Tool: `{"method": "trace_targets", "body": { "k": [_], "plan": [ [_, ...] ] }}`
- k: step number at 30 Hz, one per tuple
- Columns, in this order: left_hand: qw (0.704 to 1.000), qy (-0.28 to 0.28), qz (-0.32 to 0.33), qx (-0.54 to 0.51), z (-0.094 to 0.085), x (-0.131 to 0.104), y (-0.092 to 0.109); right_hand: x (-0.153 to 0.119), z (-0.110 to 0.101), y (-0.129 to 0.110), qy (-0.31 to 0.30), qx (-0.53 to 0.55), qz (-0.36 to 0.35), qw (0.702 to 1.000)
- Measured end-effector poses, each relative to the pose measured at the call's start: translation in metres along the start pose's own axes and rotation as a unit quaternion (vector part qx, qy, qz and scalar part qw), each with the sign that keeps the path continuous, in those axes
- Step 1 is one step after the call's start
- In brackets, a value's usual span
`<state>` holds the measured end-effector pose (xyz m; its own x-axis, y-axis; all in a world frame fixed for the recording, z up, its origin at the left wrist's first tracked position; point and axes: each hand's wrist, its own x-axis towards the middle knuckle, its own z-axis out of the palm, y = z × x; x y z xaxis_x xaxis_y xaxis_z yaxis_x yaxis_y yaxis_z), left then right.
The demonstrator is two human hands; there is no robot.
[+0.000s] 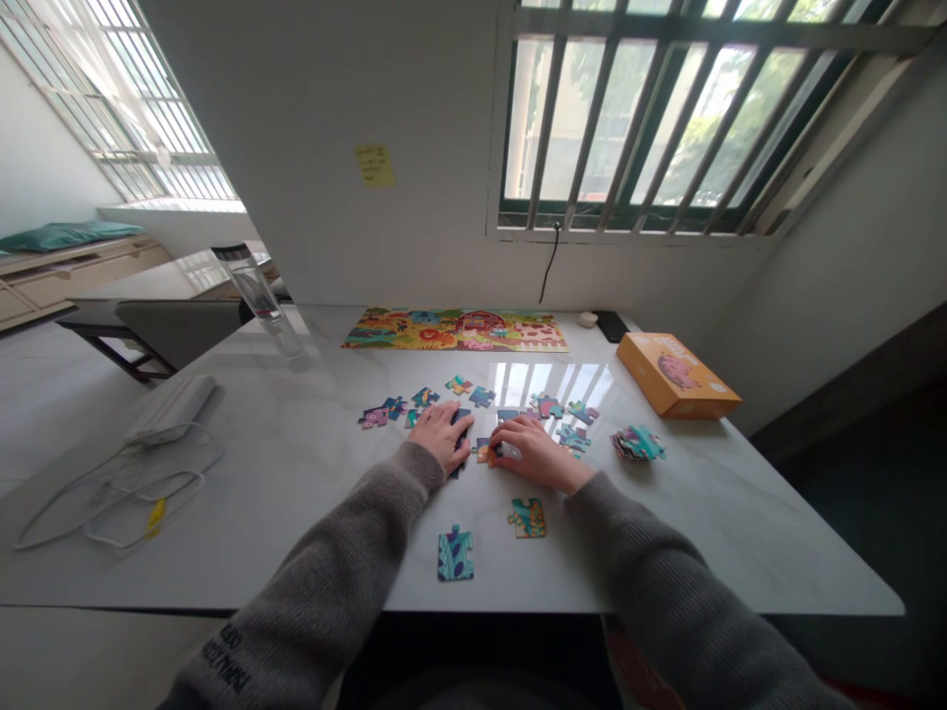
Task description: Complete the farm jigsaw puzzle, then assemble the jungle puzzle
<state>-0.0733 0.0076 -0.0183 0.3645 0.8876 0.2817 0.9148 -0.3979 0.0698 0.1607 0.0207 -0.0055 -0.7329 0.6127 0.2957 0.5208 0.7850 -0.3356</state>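
Room: white walls and a barred window stood behind the table, with a yellow note stuck on the wall.
Table: a pale, glossy marble-look top filled most of the view and mirrored the window light.
Finished picture: a long, colourful farm-scene strip lay flat at the far edge.
Box: an orange carton sat to the right, well apart from the hands.
Other items: a clear bottle stood far left; a white adapter with its coiled cable lay near the left edge.
Loose pieces: scattered puzzle pieces lay just beyond the hands, a small stack to the right, and two single pieces nearer the body.
Left hand: lay palm-down, fingers spread on a dark blue piece — pressing it, not closed round it.
Right hand: fingers curled over a small orange-edged piece between the hands; whether it was pinched or only touched could not be told.
Handling: the pieces looked thin, light and stiff — likely cardboard, apt to slide on the slick top; best taken by pinching opposite edges, or slid along under a fingertip.
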Motion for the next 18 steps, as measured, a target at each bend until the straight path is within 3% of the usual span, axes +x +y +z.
{"method": "trace_targets", "body": {
  "k": [8, 18],
  "plan": [
    [1.0, -0.004, -0.006, 0.003, -0.001, 0.0, -0.001, 0.015, 0.006, 0.009, 0.028, -0.069, 0.01, 0.997],
    [1.0, -0.011, -0.026, -0.004, -0.002, -0.004, -0.003, 0.026, 0.014, 0.027, 0.052, -0.072, 0.026, 0.996]
  ]
}}
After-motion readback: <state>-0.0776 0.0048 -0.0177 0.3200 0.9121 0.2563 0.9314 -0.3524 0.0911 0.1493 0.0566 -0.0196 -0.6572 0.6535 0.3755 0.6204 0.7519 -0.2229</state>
